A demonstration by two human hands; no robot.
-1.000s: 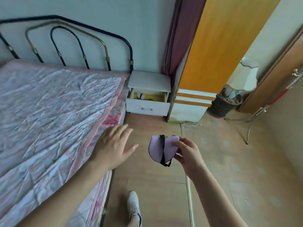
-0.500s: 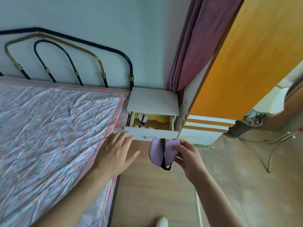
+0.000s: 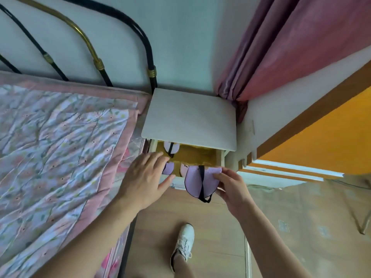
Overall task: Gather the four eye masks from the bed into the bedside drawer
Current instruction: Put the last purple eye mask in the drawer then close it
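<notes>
Pinched the lilac eye mask in the right hand, over the open bedside drawer's front edge, at three o'clock of the left hand. Kept that hand's fingers straight, grasping nothing, above the drawer's left end.

Soft, even daylight fills the room, bright but without glare. Shadows are faint, deepest inside the drawer. Wide-angle bending curves the headboard and curtain at the edges; overall slightly soft focus.
</notes>
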